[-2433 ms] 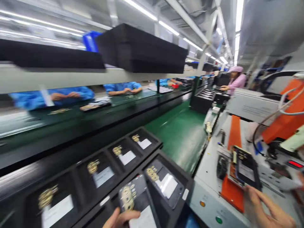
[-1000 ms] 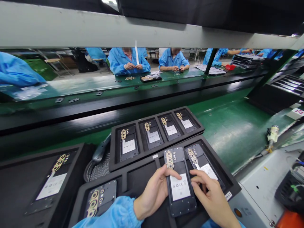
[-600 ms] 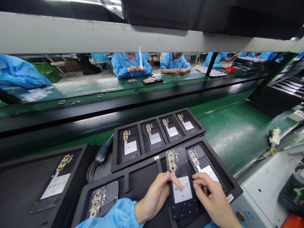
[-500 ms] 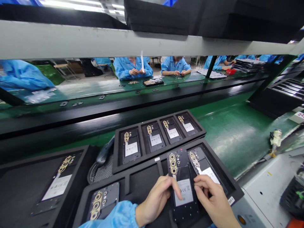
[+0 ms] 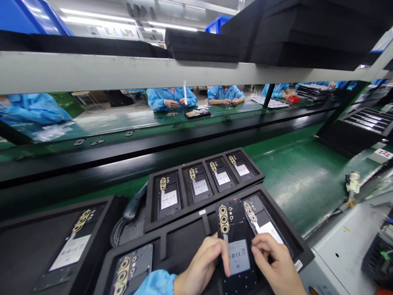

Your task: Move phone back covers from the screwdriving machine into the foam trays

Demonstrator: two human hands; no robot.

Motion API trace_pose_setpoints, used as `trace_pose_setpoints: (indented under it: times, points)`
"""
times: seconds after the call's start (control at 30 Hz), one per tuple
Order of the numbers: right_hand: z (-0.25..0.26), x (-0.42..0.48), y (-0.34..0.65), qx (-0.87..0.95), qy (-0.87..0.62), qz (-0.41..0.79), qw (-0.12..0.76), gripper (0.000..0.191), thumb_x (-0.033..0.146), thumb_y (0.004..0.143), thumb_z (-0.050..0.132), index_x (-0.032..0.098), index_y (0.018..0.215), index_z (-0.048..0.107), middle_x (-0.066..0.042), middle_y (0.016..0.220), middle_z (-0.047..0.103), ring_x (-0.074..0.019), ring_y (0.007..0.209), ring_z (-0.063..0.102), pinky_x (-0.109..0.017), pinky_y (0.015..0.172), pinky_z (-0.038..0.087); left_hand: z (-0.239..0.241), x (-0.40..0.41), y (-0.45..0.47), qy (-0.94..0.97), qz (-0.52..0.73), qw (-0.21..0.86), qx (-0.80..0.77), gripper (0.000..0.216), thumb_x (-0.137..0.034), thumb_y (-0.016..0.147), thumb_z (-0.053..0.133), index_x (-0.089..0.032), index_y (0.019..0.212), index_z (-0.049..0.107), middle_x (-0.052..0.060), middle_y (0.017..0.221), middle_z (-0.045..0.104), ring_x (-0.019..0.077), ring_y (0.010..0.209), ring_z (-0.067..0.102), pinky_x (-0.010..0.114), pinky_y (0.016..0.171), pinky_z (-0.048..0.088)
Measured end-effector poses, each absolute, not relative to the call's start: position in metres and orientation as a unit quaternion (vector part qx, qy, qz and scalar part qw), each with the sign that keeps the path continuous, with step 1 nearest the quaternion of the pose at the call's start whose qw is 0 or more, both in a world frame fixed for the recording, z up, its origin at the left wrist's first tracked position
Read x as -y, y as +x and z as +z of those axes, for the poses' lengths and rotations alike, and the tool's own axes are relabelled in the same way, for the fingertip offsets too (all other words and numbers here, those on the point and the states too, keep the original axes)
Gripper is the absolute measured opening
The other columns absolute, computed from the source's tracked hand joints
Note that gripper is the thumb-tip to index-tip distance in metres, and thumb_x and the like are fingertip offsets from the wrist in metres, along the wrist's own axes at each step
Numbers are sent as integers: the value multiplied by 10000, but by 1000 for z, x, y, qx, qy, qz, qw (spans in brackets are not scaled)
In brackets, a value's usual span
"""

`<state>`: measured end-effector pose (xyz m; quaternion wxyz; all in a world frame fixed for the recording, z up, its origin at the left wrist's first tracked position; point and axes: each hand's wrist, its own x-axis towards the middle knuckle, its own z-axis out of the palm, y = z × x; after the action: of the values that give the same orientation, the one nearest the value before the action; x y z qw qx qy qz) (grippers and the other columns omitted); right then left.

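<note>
A black phone back cover [image 5: 234,239] with gold camera rings and a white label lies in a slot of the near black foam tray [image 5: 302,250]. My left hand [image 5: 204,267] grips its left edge, thumb on the label. My right hand [image 5: 276,266] pinches its right edge with curled fingers. Another back cover [image 5: 261,218] sits in the slot just to the right. A third [image 5: 127,271] lies at the tray's left end.
A second foam tray [image 5: 202,180] behind holds several covers. Another tray [image 5: 55,241] is at the left, with a mesh-covered tool [image 5: 129,223] between them. A green conveyor [image 5: 294,172] runs to the right. Workers in blue [image 5: 170,97] sit across the line. A grey machine [image 5: 353,246] stands right.
I turned from the machine at the right to the tray. Both hands came onto the back cover in the tray slot. Over the last second they have barely moved; the view tilted up.
</note>
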<state>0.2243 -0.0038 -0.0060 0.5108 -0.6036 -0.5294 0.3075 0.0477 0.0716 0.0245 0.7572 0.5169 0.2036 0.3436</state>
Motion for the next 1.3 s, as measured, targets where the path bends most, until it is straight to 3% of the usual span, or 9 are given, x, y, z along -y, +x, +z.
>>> trace_pose_setpoints:
  times: [0.1,0.2,0.27,0.37,0.5,0.63,0.7,0.87,1.3]
  points:
    - [-6,4,222,528,-604,304,514,233,436,931,519,221,874,590,32,616,618,-106,520,514,-209,519,400,19,-71,45,510,339,763,-207,565,-571,885,456,-186,568,721,83,639,615,280,895,615,368,820,434]
    - [-11,4,223,542,-605,298,500,223,430,930,514,224,878,582,36,605,621,-103,494,485,-219,514,387,6,-73,37,521,359,732,-253,465,-559,896,462,-221,996,766,89,1106,696,299,1155,562,393,1023,399]
    - [-15,5,224,558,-607,293,485,194,413,921,524,230,887,578,41,608,638,-101,475,450,-229,515,377,1,-75,33,524,393,702,-280,530,-547,901,474,-300,1366,538,33,1447,516,284,1369,394,387,1147,292]
    - [-20,4,225,574,-607,287,469,154,384,905,534,237,895,581,35,642,674,-105,476,431,-236,512,366,8,-80,33,495,427,685,-322,680,-562,914,443,-384,1519,187,-19,1578,336,253,1424,328,394,1185,246]
    - [-22,4,225,572,-605,285,475,175,394,912,519,234,895,589,18,675,692,-108,485,456,-233,506,377,29,-92,36,513,411,625,-421,706,-574,845,575,-356,1465,318,18,1466,490,261,1294,486,371,1110,341]
    - [-20,3,224,568,-601,291,481,261,460,928,498,220,898,595,-2,675,693,-113,508,500,-233,515,391,43,-110,33,582,367,540,-484,505,-587,778,631,-227,1129,593,31,976,659,218,919,598,309,823,452]
    - [-19,3,224,564,-600,293,485,307,497,931,489,215,896,603,-9,673,691,-115,513,513,-233,509,393,49,-119,28,614,332,521,-491,394,-574,807,588,-212,962,592,-14,782,586,168,733,533,279,689,408]
    - [-15,3,228,569,-596,303,479,327,518,929,486,221,897,618,-15,694,700,-120,519,545,-225,513,428,65,-133,15,708,240,434,-502,405,-545,853,494,-188,662,502,-31,658,481,149,679,440,280,655,329]
    - [-17,4,233,583,-572,311,486,219,442,881,591,230,892,647,-1,677,695,-127,531,583,-210,503,464,89,-144,-10,822,56,305,-478,357,-386,859,422,-208,556,353,-53,548,340,122,568,315,271,565,236]
